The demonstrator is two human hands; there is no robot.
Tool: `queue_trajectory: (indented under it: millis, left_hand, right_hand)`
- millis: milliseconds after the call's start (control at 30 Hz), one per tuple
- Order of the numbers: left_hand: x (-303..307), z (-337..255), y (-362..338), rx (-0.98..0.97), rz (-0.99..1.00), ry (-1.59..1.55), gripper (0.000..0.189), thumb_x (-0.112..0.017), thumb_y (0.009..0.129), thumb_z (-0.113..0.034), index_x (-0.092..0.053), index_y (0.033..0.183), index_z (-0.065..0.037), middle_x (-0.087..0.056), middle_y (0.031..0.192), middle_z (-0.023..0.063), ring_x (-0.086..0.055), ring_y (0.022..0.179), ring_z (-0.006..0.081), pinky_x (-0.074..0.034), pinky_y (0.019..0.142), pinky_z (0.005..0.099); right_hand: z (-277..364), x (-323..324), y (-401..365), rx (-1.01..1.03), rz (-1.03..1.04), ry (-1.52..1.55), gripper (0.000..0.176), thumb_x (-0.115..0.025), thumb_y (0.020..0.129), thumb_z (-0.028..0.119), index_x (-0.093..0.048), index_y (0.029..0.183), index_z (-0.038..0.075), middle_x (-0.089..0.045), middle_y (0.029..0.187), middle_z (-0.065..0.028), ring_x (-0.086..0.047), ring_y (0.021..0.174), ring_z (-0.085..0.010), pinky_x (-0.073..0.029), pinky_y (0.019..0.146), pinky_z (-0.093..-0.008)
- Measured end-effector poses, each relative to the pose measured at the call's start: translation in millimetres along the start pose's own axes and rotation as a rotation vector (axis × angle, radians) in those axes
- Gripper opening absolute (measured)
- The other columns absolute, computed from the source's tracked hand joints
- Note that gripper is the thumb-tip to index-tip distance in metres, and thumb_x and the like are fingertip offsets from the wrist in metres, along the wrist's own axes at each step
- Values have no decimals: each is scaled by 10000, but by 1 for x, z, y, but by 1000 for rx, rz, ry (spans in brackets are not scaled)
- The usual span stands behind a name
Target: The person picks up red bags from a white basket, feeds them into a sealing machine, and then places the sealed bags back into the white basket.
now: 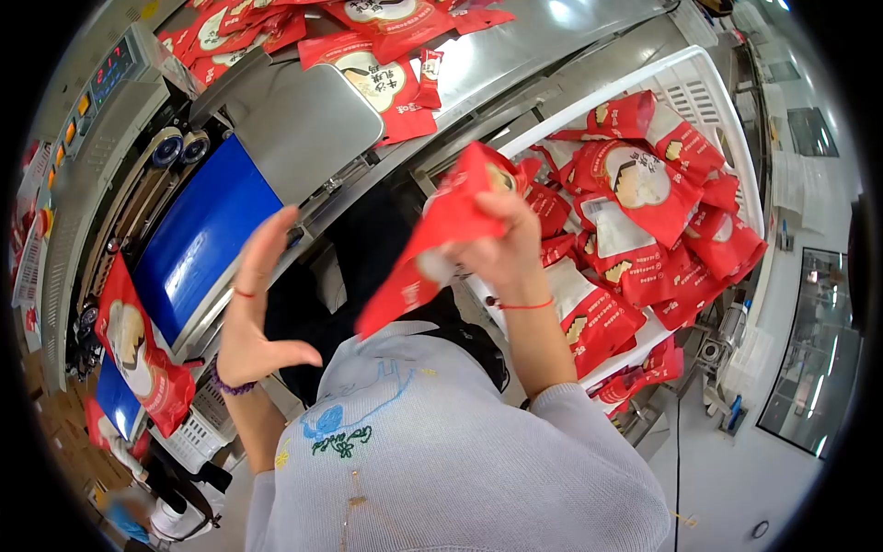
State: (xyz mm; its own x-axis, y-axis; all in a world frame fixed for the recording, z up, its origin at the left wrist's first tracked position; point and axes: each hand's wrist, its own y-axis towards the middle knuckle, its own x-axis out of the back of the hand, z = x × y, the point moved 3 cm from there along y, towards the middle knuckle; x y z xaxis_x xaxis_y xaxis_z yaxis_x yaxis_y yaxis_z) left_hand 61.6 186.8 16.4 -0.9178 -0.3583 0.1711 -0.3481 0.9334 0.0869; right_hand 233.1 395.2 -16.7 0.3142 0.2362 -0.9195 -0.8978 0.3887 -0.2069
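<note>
– Hands first: what does each hold?

– The right hand (501, 244) is closed on 1 red pouch (428, 253), gripping it near its upper end, so the pouch hangs slanted down to the left, in the air between the two hands. The left hand (248, 313) holds nothing: it is spread wide, fingers straight up, thumb stuck out to the right.

– What edges are close to the left hand?

– It stands in front of the near right edge of the blue belt (207, 235) of the sealing machine (101, 147), which runs along the left side. Whether it touches that edge cannot be told. Another red pouch (143, 354) lies at the near left end of the belt, well apart from the hand.

– And on the right?

– A white crate (708, 83) is heaped with red pouches (644, 184), some lying over its near rim. The right hand is just beside the crate's left rim, above the pile.

– Where is there open room?

– Between machine and crate there is a dark gap, and both forearms rise through it from the grey sweater (441, 460). The held pouch hangs over that gap. Farther off, the steel table (552, 41) carries loose pouches (377, 83) on its left part, and its right part shows bare metal. The near right shows open floor (736, 478).
</note>
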Motion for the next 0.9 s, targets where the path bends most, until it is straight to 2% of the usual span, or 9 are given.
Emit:
queue_trajectory:
  millis: [133, 200, 267, 333, 467, 567, 633, 767, 900]
  left_hand:
    - [-19, 2, -10, -12, 113, -328, 1365, -956, 357, -386, -258, 1468, -11, -282, 1509, 165, -256, 1410, 297, -187, 1147, 424]
    - [-23, -2, -22, -19, 14, -372, 1318, -989, 359, -209, -282, 1456, -21, -337, 1476, 128, -317, 1376, 266, -264, 1121, 412]
    - [-17, -22, -23, 88, -269, -291, 989, -926, 528, -80, -413, 1371, -24, -495, 1347, 99, -478, 1247, 216, -388, 1036, 366]
    - [-17, -11, -38, 38, -708, -137, 471, -787, 720, 12, -600, 1152, 4, -644, 1101, 83, -603, 987, 159, -482, 867, 280]
    - [5, -26, -47, -3, -863, -15, 190, -781, 744, -6, -705, 918, 7, -703, 853, 55, -643, 764, 106, -517, 679, 238]
    - [19, -24, -41, -3, -708, -95, 197, -784, 752, -38, -714, 930, 8, -719, 858, 51, -659, 735, 98, -528, 657, 244]
    - [20, -29, -32, -75, -559, 26, 216, -773, 784, -89, -711, 971, 1, -716, 869, 32, -630, 737, 60, -512, 642, 228]
    - [31, 0, -10, 134, -626, -574, 272, -585, 963, -226, -688, 918, 21, -674, 809, -20, -552, 750, 11, -470, 673, 204]
    - [42, 45, 22, 161, -784, -341, 340, -645, 920, -289, -692, 940, 48, -690, 812, -3, -553, 731, 21, -461, 666, 210]
  right_hand:
    - [-53, -77, 13, -177, 512, 199, 291, -412, 930, 164, -581, 1018, -56, -641, 869, -176, -616, 988, -347, -406, 1002, -481]
    - [-71, -102, 20, -240, 628, 309, 362, -368, 948, 225, -576, 1027, -61, -583, 1081, -220, -482, 1169, -372, -277, 1083, -477]
    - [-81, -118, 22, -272, 671, 385, 434, -323, 967, 285, -571, 1035, -65, -526, 1293, -264, -348, 1351, -398, -149, 1165, -474]
    - [-83, -122, 4, -216, 690, 249, 459, -331, 969, 366, -578, 971, -20, -535, 1265, -264, -422, 1266, -379, -243, 1109, -466]
    - [-29, -122, 9, 365, 832, -439, 396, -533, 918, 417, -560, 1015, 34, -577, 1095, -214, -534, 1096, -327, -416, 962, -444]
    - [-24, -127, 12, 1033, 187, -1346, 549, -767, 792, 286, -515, 1197, 14, -580, 1132, -173, -578, 1036, -290, -445, 937, -407]
    - [-29, -98, 22, 389, -78, -1333, 498, -800, 762, 171, -584, 1167, -22, -641, 1060, -61, -592, 937, -152, -471, 832, -278]
    - [-24, -64, 64, 422, -186, -1202, 256, -707, 869, 152, -664, 1044, -30, -666, 960, -25, -584, 871, -100, -467, 786, -262]
    - [-4, -60, 103, 428, -9, -1581, 278, -641, 927, 202, -661, 1043, -50, -689, 971, -53, -580, 873, -92, -466, 792, -254]
